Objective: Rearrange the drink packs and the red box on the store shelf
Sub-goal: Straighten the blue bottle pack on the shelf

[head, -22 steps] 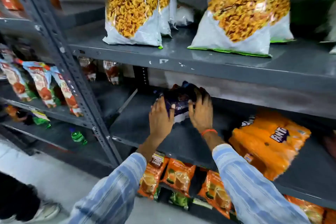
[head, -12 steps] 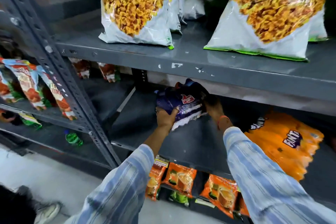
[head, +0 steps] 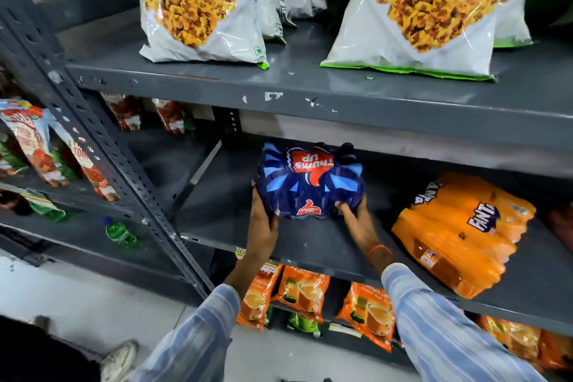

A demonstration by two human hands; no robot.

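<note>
Hands grip the blue drink pack (head: 310, 183): left hand (head: 263, 226) and right hand (head: 356, 223) clamp its near corners. Slide it evenly, clear of the orange pack (head: 462, 232).

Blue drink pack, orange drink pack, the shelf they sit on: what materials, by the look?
Blue drink pack: glossy printed plastic wrap, creased and puckered where both hands pinch it. Orange drink pack: likely the same shiny film, stretched over bottle-shaped ridges. Shelf: apparently grey painted metal, matte; the shelf above shows chipped paint.
</note>
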